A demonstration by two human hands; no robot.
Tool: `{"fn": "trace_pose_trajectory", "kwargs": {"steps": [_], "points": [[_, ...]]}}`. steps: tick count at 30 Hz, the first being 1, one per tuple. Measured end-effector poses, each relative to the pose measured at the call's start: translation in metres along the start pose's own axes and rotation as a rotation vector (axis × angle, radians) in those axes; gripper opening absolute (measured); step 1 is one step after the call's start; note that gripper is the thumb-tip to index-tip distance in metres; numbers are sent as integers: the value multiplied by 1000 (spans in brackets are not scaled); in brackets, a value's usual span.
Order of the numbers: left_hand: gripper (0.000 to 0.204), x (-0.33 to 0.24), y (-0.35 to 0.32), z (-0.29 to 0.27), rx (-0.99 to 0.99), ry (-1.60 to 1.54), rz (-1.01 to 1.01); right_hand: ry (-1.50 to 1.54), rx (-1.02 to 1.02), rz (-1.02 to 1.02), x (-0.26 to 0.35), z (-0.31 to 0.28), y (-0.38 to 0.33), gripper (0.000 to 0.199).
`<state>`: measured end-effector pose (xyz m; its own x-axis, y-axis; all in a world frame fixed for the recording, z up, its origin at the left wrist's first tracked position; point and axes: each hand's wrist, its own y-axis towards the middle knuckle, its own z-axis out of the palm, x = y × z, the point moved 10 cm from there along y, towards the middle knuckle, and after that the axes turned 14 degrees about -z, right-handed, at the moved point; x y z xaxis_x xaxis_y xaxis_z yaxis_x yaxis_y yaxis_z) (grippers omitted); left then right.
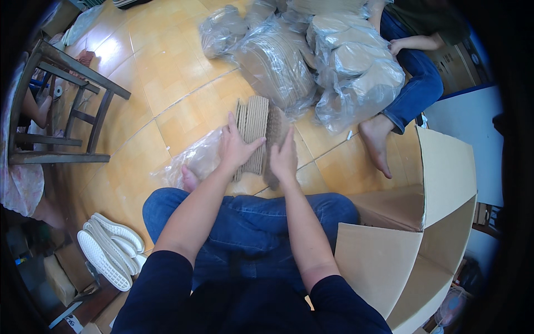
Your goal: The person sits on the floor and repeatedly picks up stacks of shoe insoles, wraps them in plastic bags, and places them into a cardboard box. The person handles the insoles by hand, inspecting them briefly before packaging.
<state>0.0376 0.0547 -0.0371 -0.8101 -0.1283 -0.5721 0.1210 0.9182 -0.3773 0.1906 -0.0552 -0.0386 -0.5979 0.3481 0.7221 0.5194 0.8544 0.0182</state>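
A stack of thin tan sheets (253, 133) stands on edge on the floor before my crossed legs, its wavy edges facing up. My left hand (238, 147) grips it from the left, thumb across the top and fingers along the far side. Beside the stack's right face, a brown sole-shaped sheet (275, 119) tilts, smeared by motion. My right hand (285, 158) holds that sheet from the right, index finger stretched along it. Under my left wrist lies a crumpled clear plastic bag (192, 155).
Clear bags of tan sole-shaped pieces (278, 61) lie ahead, by another person's bare foot (375, 139) and hand (396, 47). An open cardboard box (378, 261) stands at my right. White shoe soles (105, 259) lie left, below a dark wooden stool (83, 117).
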Motion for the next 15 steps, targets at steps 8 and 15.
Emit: {"fn": "trace_pose_trajectory", "kwargs": {"steps": [8, 15], "points": [[126, 2, 1, -3, -33, 27, -22, -239, -270, -161, 20, -34, 1, 66], [115, 12, 32, 12, 187, -51, 79, 324, 2, -135, 25, 21, 16, 64]]}}
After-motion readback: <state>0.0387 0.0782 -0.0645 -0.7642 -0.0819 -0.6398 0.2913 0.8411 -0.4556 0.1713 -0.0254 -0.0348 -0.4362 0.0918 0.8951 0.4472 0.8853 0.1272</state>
